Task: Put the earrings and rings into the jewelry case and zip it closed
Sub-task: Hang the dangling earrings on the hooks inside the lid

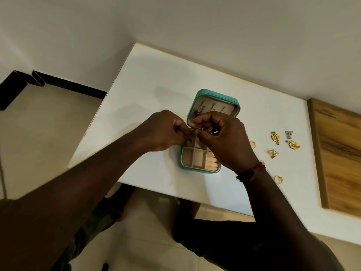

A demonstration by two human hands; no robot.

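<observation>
A teal jewelry case (199, 167) lies open on the white table (148, 90), its lid (213, 94) tipped back with a small silver piece hanging inside. Over the case's hinge, my left hand (166, 132) and my right hand (222, 141) meet and pinch a small silvery earring (197, 130) between their fingertips. To the right of the case lie two gold flower earrings (275, 137) (292, 144), a silver earring (288, 134), a gold clip earring (272, 153) and gold rings (253, 144) (278, 179). My right hand hides part of the case's tray.
A wooden board (338, 153) lies along the table's right side. The near table edge runs just below the case, with my legs and the tiled floor (39, 133) beneath. The wall (175, 26) is right behind the table.
</observation>
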